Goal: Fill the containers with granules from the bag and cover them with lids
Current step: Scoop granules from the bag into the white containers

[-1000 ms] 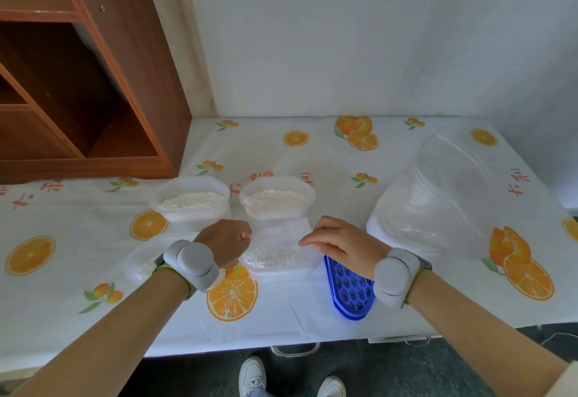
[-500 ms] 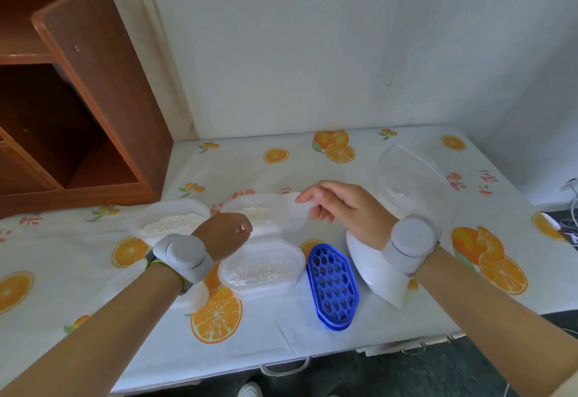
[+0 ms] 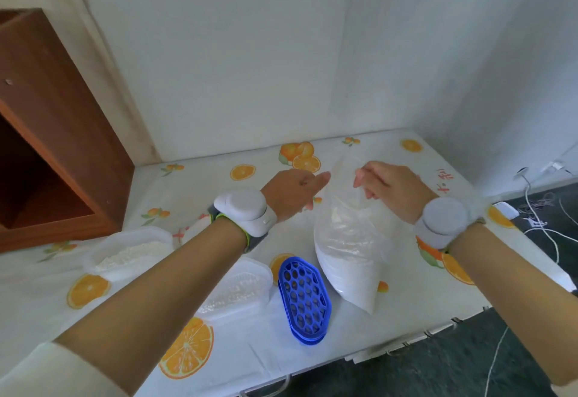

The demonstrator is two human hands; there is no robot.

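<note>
Head view, starting far left: a brown wooden shelf unit sits on the orange-print tablecloth. Just in front of it is a clear container heaped with white granules. A second clear container lies nearer the table's front edge with a thin layer of granules inside, half hidden under the left forearm.

The left hand, a grey wrist device strapped behind it, is held over the table with fingers straight and relaxed. It grips nothing, and its tips point at the bag's top. Whether they touch the plastic, I can't tell.

Moving right, a stack of blue perforated lids lies flat between the second container and the bag. The bag, clear plastic, leans upright on the cloth with granules settled in its lower end.

The right hand is at the bag's upper edge, fingers curled down round the clear plastic and holding it up. It wears a matching grey device. White cables trail on the dark floor far right.
</note>
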